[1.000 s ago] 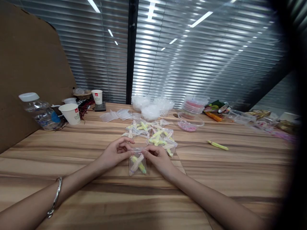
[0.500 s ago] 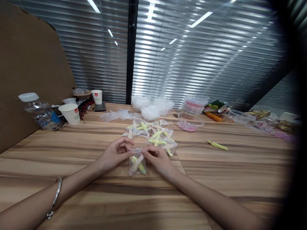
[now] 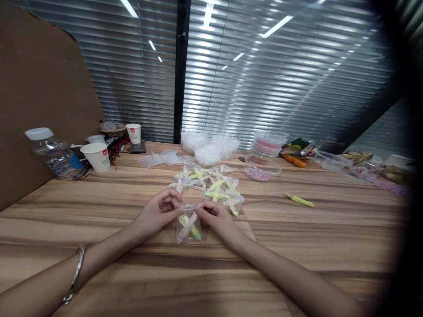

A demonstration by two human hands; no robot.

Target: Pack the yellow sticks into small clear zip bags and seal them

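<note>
A small clear zip bag (image 3: 189,228) with a yellow-green stick and a pale stick crossed inside lies before me, its top edge away from me. My left hand (image 3: 161,210) pinches the left end of that top edge between thumb and finger. At the right end, my right hand (image 3: 216,215) is closed on the same edge with thumb and forefinger. Just beyond my fingers lies a pile of filled bags (image 3: 218,189) holding similar yellow and pale pieces. A lone yellow stick (image 3: 300,200) rests on the wooden table (image 3: 330,246) to the right.
Flat clear bags (image 3: 163,158) and white fluffy-looking bundles (image 3: 208,152) lie behind the pile. Stacked clear tubs (image 3: 269,143) and an open round container (image 3: 258,174) with pink bits stand right of them. Paper cups (image 3: 96,157) and a plastic bottle (image 3: 57,154) are at left, by a cardboard panel (image 3: 42,88).
My left thumb and fingers have shifted very slightly left along the bag's top edge. My right hand and the other things stay where they were.
</note>
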